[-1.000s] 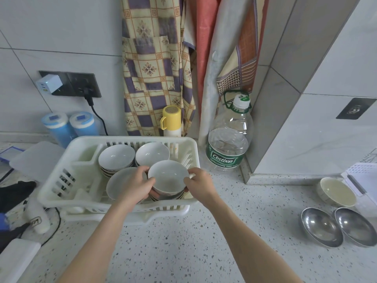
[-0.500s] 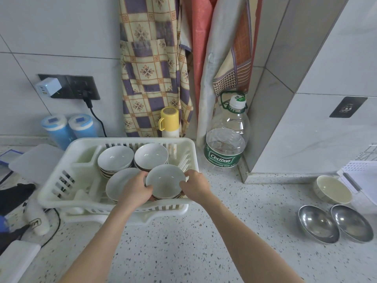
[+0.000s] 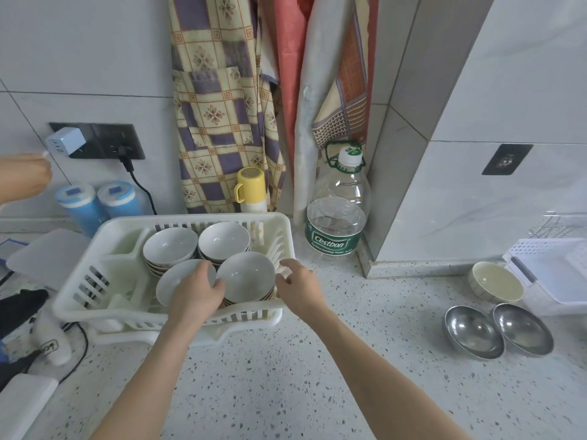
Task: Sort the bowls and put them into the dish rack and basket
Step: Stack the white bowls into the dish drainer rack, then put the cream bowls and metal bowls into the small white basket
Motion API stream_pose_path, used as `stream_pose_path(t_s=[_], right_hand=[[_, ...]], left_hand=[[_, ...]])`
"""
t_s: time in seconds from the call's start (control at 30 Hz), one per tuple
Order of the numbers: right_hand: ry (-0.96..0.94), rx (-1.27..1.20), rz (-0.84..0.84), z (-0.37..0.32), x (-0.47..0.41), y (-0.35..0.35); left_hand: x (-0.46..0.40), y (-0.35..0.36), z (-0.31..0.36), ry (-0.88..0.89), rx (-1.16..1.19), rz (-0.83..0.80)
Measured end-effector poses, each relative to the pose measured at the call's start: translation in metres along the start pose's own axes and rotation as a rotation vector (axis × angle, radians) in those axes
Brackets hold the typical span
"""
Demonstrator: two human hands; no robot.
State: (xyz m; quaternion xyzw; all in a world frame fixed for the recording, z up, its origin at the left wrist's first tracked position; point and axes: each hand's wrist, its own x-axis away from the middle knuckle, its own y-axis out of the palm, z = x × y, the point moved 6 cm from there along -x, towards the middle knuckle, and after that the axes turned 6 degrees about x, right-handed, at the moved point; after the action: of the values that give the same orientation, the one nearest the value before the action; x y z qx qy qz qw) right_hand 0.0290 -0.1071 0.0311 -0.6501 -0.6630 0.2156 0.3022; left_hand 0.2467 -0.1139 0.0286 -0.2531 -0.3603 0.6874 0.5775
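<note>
Resting on the near bowl — left hand spread; right hand seemingly loose, holding nothing.

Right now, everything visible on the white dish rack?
The white dish rack looks plastic, with slotted walls, sitting on the speckled counter. It holds stacks of white bowls upright. The left hand reaches in, touching the front bowl stack; the right hand is at its right rim.

Bowl stacks in dish rack, steel bowls far right
</note>
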Motion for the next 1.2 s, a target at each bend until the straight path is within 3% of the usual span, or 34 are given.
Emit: stream_pose_path(t_s=[0.1,0.2,0.37,0.57,0.87,1.2], right_hand=[[0.078,-0.25,0.068,0.025,0.018,-0.018],[0.137,-0.382,0.152,0.052,0.038,-0.038],[0.257,-0.521,0.296,0.106,0.07,-0.079],[0.374,-0.646,0.416,0.177,0.096,-0.129],[0.486,-0.657,0.517,0.299,0.131,-0.243],[0.607,-0.607,0.564,0.431,0.163,-0.386]], left_hand=[[0.011,-0.016,0.019,0.087,0.057,0.126],[0.026,-0.011,0.053,0.211,0.242,0.124],[0.055,0.043,0.107,0.289,0.423,-0.091],[0.101,0.132,0.155,0.324,0.398,-0.35],[0.17,0.263,0.26,0.142,0.494,-0.6],[0.235,0.383,0.387,-0.12,0.734,-0.671]])
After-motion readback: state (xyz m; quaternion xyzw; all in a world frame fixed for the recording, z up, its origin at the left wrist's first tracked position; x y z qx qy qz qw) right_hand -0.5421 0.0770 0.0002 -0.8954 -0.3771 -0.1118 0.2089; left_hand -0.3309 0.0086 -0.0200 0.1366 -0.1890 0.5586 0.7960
